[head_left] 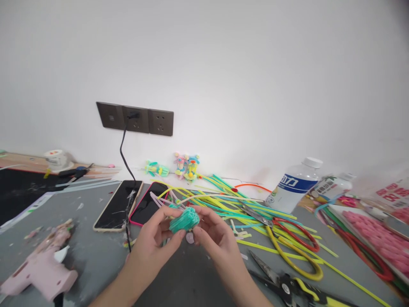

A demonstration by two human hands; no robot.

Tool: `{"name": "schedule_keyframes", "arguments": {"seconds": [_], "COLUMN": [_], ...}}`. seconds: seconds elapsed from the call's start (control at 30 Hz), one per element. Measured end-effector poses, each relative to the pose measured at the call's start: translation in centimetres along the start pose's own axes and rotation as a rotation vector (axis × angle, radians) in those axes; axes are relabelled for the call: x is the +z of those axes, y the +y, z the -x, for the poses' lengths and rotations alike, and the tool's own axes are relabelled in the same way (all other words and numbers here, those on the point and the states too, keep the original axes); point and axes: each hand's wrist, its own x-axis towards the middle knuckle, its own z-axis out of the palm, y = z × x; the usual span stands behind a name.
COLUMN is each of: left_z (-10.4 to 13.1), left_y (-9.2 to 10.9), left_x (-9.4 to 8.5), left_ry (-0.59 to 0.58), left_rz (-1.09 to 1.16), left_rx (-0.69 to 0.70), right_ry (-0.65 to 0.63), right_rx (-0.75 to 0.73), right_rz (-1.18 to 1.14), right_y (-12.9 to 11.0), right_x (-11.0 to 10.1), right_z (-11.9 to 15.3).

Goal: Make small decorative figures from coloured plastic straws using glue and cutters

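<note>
- The left hand [158, 236] reaches in from the lower left, wrist low and angled inward, its fingers curled behind a turquoise, ridged bundle of soft-looking strips [183, 219] and its thumb laid along the lower side; they are closed in a hold on it.
- The right hand [217, 234] mirrors it from the lower right, fingers bent and thumb pointing inward, narrowed around the bundle's right end.
- The bundle is held between both hands, above a grey work surface [182, 285].
- A small, pale round disc [190, 238] shows just below the bundle, near the right thumb; whether it is attached cannot be told.
- Scissors with red and yellow handles [271, 221] lie to the right of the right hand, among long yellow and green strips [252, 245].
- A pale pink glue gun [46, 273] lies well apart, to the left.
</note>
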Motion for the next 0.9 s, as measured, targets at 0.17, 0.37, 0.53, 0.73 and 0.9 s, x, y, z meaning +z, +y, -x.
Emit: {"name": "schedule_keyframes", "arguments": {"seconds": [0.17, 0.37, 0.53, 0.73, 0.9], "left_z": [0.12, 0.19, 0.18, 0.15, 0.29], "left_y": [-0.13, 0.19, 0.28, 0.42, 0.63], "left_x": [-0.02, -0.02, 0.03, 0.16, 0.09], "left_ry": [-0.021, -0.047, -0.058, -0.053, -0.044], "left_rz": [0.031, 0.025, 0.038, 0.057, 0.046], "left_rx": [-0.004, -0.02, -0.023, -0.042, -0.006], "right_ry": [0.02, 0.043, 0.038, 0.004, 0.034], "right_rx": [-0.022, -0.016, 0.013, 0.032, 0.034], "right_rz": [-0.011, -0.033, 0.0, 0.037, 0.062], "right_y": [0.03, 0.06, -0.04, -0.07, 0.18], "right_x": [0.16, 0.12, -0.05, -0.24, -0.18], "right_z": [-0.15, -0.19, -0.3, -0.25, -0.02]}}
